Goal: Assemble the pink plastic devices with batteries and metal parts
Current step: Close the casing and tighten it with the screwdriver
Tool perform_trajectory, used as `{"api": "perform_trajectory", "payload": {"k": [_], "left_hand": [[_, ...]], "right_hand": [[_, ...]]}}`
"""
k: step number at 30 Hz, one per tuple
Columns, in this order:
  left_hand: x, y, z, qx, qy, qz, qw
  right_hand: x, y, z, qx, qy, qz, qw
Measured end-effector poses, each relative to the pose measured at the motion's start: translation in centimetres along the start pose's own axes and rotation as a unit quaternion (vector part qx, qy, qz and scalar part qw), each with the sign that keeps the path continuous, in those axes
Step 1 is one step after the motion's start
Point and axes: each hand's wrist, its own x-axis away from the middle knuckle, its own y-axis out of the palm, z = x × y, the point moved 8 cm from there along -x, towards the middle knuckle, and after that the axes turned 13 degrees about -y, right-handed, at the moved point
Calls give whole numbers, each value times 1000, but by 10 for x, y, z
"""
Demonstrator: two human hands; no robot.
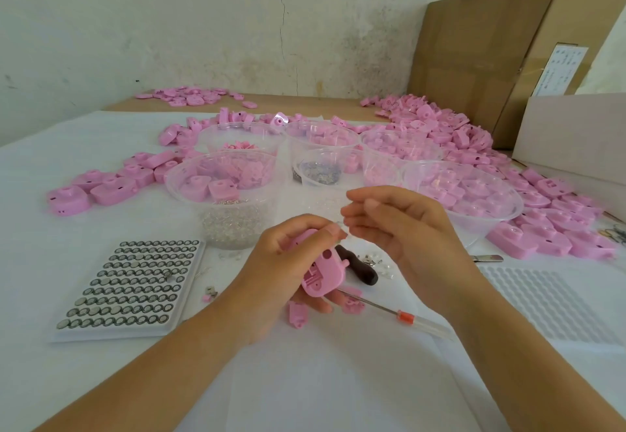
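Left of the left hand lies the battery tray [132, 286], nearly full of button cells. The left hand [277, 262] curls round a pink shell [323, 274], with the thumb on its upper edge, the fingers beneath it and its open inside facing up. Beyond that hand stands a bowl [237, 231] of small clear parts. Just right of the shell, partly behind it, lies a black-handled screwdriver [360, 272] with loose metal bits beside it. A thin rod [389, 311] with a red collar runs from under the left fingers toward the right wrist. The right hand [399, 228] has its fingers bent inward, the tips almost meeting the left thumb.

This looks like fitting a small part into the shell, before any battery goes in. The next move calls for a fine, steady seating into the shell's slot while the left grip stays firm.

Whether the right fingertips pinch anything I cannot tell; something pale and tiny may sit there. The left thumb covers the shell's upper part.
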Motion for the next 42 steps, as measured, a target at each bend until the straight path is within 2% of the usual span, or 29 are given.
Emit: {"api": "perform_trajectory", "payload": {"k": [2,4,8,13,32,34,36,37,39,42], "left_hand": [[2,4,2,34,0,-18,999],[5,10,0,63,-12,-46,997],[6,18,-10,106,-41,-73,991],[6,22,-15,108,-51,-74,990],[9,22,-11,103,-20,-44,994],[9,20,-11,110,-16,-36,993],[9,16,-10,130,-10,-22,991],[9,13,-9,141,-6,-17,990],[9,10,-8,157,-1,-10,988],[9,10,-8,160,0,-10,987]], "right_hand": [[2,3,13,-138,69,26,988],[5,13,20,-248,120,20,961],[7,30,19,-351,145,-18,925],[7,38,14,-396,141,-55,906],[8,43,4,-412,125,-103,897],[7,37,8,-362,112,-72,922],[5,20,12,-213,81,-9,974],[4,12,12,-142,63,13,988],[4,6,10,-57,41,22,997],[5,7,7,10,24,10,1000]]}}
